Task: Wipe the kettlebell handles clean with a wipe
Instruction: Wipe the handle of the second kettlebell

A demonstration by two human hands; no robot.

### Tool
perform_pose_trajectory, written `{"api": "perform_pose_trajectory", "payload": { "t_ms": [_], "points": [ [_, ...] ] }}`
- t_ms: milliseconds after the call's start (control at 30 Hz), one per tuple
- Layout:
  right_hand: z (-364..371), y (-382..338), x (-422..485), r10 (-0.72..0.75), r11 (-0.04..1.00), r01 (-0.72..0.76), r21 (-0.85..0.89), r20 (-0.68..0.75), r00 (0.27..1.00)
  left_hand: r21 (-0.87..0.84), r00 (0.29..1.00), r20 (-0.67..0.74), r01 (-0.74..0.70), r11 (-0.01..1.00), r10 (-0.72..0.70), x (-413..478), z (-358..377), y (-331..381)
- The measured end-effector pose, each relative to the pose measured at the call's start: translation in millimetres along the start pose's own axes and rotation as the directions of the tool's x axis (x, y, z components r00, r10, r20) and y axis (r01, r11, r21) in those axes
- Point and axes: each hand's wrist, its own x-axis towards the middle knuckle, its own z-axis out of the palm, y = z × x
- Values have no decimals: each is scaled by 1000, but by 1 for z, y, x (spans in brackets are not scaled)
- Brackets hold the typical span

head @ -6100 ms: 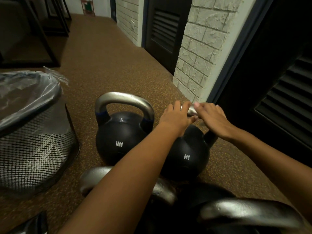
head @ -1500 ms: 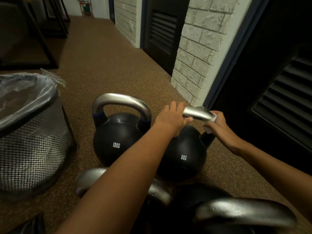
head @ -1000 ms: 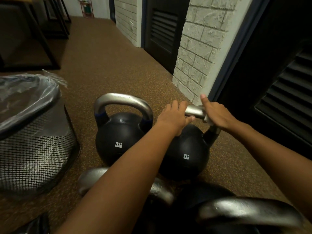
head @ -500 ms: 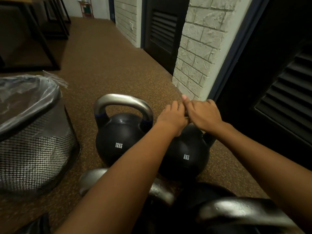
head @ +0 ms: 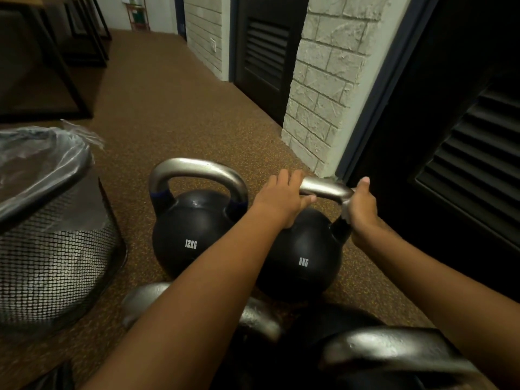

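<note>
The left grip [head: 281, 201] holds the handle [head: 323, 188] of the 8 kg kettlebell [head: 301, 249] on the floor [head: 168, 108]. The right grip [head: 363, 209] presses the wipe [head: 346, 211] round its right bend. I think the wipe could bunch there and miss the underside.

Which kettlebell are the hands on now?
The 8KG kettlebell, right of the untouched 12KG kettlebell: left hand grips its handle, right hand presses a wipe on it.

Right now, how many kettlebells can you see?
4: 12KG kettlebell beside the bin; 8KG kettlebell right of it; near-left kettlebell partly behind the left forearm; near-right kettlebell at the bottom edge. More may be hidden.
</note>
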Motion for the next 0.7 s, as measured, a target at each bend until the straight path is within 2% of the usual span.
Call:
{"api": "perform_pose_trajectory", "payload": {
  "t_ms": [33,67,100,167,200,267,300,367,467,567,633,700],
  "points": [
    [5,-2,-3,-28,998,26,-53,-44,999,6,1000,-4,2,1000,-2,1,1,0],
    [10,-5,-5,-116,980,100,-173,-85,990,11,1000,-3,2,1000,-2,1,3,-1],
    [14,-8,-7,-261,917,221,-333,-81,962,16,1000,-5,-1,1000,1,3,5,-2],
    [18,-14,-13,-525,671,485,-560,103,845,58,1000,-12,-21,998,22,5,7,-3],
    [18,-19,-17,-592,552,579,-600,206,779,71,1000,-5,-27,997,27,5,7,-3],
    [15,-29,-21,-630,423,658,-623,320,708,98,999,17,-33,995,31,3,5,-2],
    [11,-33,-20,-607,421,663,-619,352,713,120,999,23,-42,992,39,2,3,0],
    [2,-38,-13,-502,501,633,-590,398,768,85,1000,11,-24,996,23,-1,0,2],
    [-12,-36,-9,-360,690,527,-496,396,845,-22,999,23,28,999,-27,-3,-5,4],
    [-24,-31,-6,-216,858,380,-346,428,878,-33,998,51,39,999,-37,-4,-7,5],
    [-28,-32,-6,-158,911,295,-287,418,895,-54,995,82,54,997,-50,-4,-9,6],
    [-27,-35,-9,-177,936,267,-229,351,919,-85,988,137,87,993,-75,-4,-12,6]
  ]
}}
